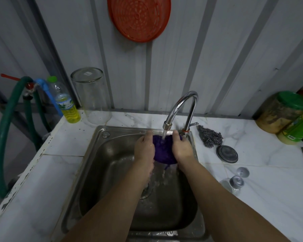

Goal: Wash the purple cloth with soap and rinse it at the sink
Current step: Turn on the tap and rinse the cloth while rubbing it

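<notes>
The purple cloth (163, 151) hangs bunched between both hands over the steel sink (101, 154), right under the chrome faucet (180, 109). Water runs from the spout onto the cloth and pours off its lower edge toward the drain (147, 190). My left hand (144, 148) grips the cloth's left side. My right hand (181, 146) grips its right side. A bottle of yellow soap (67, 104) with a green cap stands on the counter at the back left.
An upturned clear glass jar (93, 96) stands beside the bottle. Right of the sink lie a steel scourer (210, 136), a round metal lid (226, 154) and an overturned stemmed glass (236, 180). Green-lidded jars (285, 112) sit far right. A green hose (2, 137) loops at left.
</notes>
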A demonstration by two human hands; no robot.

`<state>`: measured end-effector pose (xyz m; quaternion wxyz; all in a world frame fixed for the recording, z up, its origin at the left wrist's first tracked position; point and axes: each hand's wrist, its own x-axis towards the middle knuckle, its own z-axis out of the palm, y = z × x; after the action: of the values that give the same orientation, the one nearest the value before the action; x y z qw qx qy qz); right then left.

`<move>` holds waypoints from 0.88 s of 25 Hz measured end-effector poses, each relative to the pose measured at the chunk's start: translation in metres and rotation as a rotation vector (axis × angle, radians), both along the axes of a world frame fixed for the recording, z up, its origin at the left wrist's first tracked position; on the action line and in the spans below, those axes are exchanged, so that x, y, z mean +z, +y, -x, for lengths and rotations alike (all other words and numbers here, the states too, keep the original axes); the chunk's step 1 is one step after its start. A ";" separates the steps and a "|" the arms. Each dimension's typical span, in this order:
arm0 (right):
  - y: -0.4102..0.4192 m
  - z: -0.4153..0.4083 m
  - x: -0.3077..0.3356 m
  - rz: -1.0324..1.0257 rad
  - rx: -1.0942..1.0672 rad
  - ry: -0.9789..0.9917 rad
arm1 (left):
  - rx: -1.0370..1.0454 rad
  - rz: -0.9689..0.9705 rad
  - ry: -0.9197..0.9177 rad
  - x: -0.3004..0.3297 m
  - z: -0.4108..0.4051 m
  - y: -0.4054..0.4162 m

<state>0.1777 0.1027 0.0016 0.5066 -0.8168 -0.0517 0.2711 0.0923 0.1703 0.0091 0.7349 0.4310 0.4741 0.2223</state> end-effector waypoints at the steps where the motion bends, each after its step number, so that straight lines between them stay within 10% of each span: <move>1: -0.006 -0.005 0.002 0.035 0.032 -0.021 | 0.003 -0.017 0.009 -0.001 0.005 0.006; 8: -0.012 -0.012 0.007 -0.230 -0.193 0.033 | -0.315 0.316 0.129 0.003 0.031 0.012; 22: -0.063 0.056 0.012 -0.110 0.651 -0.725 | -0.248 0.371 -0.069 -0.013 0.020 0.005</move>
<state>0.1213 0.0400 0.0135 0.3877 -0.7720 -0.4914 0.1104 0.0718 0.1749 -0.0036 0.8390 0.3355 0.4250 0.0539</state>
